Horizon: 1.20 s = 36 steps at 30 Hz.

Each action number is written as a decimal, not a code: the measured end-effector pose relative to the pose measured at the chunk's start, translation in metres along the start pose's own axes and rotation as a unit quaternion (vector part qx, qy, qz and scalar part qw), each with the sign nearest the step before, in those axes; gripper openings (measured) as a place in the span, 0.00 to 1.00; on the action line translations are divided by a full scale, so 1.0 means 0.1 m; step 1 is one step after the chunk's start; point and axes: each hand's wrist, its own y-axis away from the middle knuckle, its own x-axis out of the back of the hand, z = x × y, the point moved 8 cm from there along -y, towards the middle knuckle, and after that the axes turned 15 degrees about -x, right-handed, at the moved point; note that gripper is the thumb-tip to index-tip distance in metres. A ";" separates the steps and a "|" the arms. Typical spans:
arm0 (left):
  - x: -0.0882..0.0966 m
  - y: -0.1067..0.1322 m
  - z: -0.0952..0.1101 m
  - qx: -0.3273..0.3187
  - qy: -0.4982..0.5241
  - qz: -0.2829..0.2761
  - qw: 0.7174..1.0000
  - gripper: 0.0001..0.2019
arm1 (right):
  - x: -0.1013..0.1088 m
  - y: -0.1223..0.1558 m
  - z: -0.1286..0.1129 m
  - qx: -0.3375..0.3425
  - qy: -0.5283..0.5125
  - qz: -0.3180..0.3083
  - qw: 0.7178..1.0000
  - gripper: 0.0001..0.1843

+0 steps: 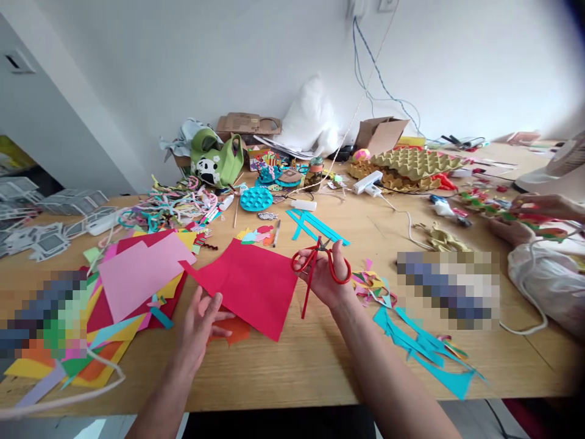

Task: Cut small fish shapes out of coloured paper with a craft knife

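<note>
A large sheet of red paper (253,280) is pinched along its lower left edge by my left hand (205,317), thumb on top and fingers beneath. Its upper left corner runs out into a narrow tongue. My right hand (329,274) grips red-handled scissors (340,279), with the thumb near one handle loop. A thin red paper strip (308,292) hangs down beside the scissors at the fingers. The sheet's right edge lies close to those fingers. Below the sheet, an orange paper piece (235,331) shows on the table.
Coloured paper sheets (146,274) are stacked left. Blue paper strips (425,344) lie right, others (315,227) behind the scissors. Pipe cleaners (183,204), a green panda bag (217,161) and egg trays (415,161) stand farther back. Another person's hands (543,213) work at the right.
</note>
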 end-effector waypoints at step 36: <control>-1.11 -0.38 0.16 -0.146 -0.028 -0.295 0.944 0.20 | 0.47 0.10 -0.35 0.248 0.038 0.229 0.941 0.34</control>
